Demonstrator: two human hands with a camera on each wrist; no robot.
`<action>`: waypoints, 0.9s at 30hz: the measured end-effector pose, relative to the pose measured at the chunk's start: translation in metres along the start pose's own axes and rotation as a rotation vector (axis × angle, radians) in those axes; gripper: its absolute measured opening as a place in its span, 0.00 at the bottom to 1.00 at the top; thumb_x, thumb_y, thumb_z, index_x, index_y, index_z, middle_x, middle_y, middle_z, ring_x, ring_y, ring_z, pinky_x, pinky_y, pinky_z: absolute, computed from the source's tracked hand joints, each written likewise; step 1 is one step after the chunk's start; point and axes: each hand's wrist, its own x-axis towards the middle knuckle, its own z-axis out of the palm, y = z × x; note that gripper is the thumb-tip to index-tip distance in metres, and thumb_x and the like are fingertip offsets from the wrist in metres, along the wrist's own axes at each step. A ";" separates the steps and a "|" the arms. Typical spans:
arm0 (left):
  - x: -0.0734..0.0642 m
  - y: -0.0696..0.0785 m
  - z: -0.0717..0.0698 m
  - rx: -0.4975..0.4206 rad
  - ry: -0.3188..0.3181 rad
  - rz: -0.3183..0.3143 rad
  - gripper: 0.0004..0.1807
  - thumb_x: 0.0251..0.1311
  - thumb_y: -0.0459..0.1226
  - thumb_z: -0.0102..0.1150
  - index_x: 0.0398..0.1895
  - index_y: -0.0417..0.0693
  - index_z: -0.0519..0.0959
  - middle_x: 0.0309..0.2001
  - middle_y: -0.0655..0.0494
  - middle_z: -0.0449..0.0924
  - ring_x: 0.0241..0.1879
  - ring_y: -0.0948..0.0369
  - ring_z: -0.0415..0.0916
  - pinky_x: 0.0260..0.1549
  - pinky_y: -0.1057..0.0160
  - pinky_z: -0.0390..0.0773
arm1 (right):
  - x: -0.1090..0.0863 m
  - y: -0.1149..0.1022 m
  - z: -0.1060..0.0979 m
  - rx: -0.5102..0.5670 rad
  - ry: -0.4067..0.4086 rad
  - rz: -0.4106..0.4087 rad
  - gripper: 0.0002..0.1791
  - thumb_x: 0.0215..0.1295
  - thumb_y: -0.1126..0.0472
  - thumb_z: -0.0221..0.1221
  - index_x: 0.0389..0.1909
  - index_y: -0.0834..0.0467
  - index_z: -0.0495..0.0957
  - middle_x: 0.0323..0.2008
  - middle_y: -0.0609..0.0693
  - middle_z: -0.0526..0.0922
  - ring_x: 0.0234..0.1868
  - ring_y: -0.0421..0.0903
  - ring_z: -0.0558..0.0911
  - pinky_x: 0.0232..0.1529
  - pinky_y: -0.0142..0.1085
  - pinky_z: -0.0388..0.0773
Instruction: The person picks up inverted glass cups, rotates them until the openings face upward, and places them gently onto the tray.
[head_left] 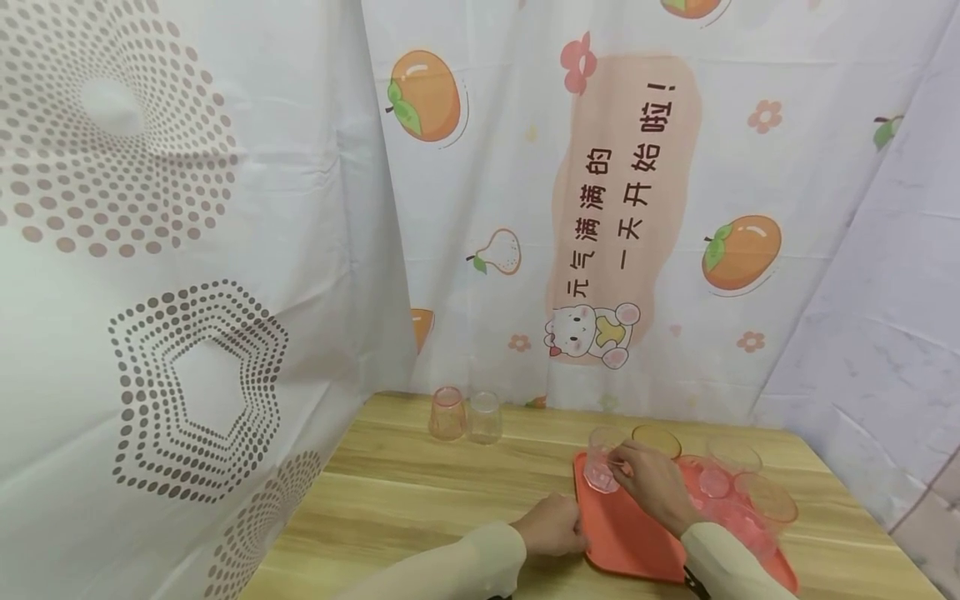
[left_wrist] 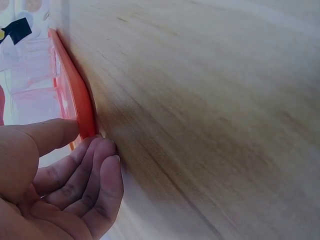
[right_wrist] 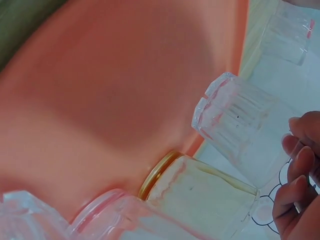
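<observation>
My left hand (head_left: 551,525) pinches the left edge of a red-orange tray (head_left: 630,542); in the left wrist view the thumb lies over its rim (left_wrist: 82,102), the curled fingers at the outer side. My right hand (head_left: 656,483) holds a clear, faceted plastic cup (head_left: 602,475) by its upper part, over the tray's far left corner. In the right wrist view, fingertips are right at that cup's (right_wrist: 245,130) mouth, its thick base toward the tray. Beside it stands a yellow-tinted cup (right_wrist: 200,192), with a pink-tinted cup (right_wrist: 125,220) nearer.
Several more cups crowd the tray's right part, among them a clear cup (head_left: 714,479) and an amber-rimmed cup (head_left: 772,497). Toward the table's back left, a pink cup (head_left: 447,414) and a clear cup (head_left: 484,419) stand side by side. Printed curtains hang behind the wooden table (head_left: 420,492).
</observation>
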 end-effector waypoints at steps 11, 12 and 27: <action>0.001 -0.002 0.003 0.015 0.001 0.011 0.23 0.59 0.41 0.73 0.10 0.53 0.73 0.08 0.70 0.62 0.09 0.73 0.56 0.10 0.73 0.59 | 0.003 0.006 0.008 -0.027 0.075 -0.069 0.09 0.53 0.66 0.76 0.29 0.50 0.86 0.27 0.36 0.80 0.26 0.38 0.80 0.23 0.32 0.74; 0.000 -0.002 0.002 0.010 -0.001 0.010 0.23 0.59 0.41 0.73 0.10 0.53 0.73 0.08 0.70 0.62 0.09 0.73 0.56 0.10 0.73 0.59 | 0.004 0.006 0.008 -0.028 0.077 -0.070 0.09 0.54 0.66 0.76 0.29 0.50 0.86 0.27 0.36 0.80 0.26 0.37 0.80 0.23 0.32 0.74; -0.001 -0.001 0.001 0.008 -0.013 0.006 0.23 0.61 0.40 0.72 0.11 0.52 0.73 0.12 0.68 0.65 0.11 0.72 0.57 0.11 0.73 0.59 | 0.009 0.006 0.008 0.000 0.038 -0.017 0.09 0.53 0.66 0.77 0.32 0.53 0.87 0.29 0.41 0.81 0.26 0.41 0.80 0.25 0.35 0.77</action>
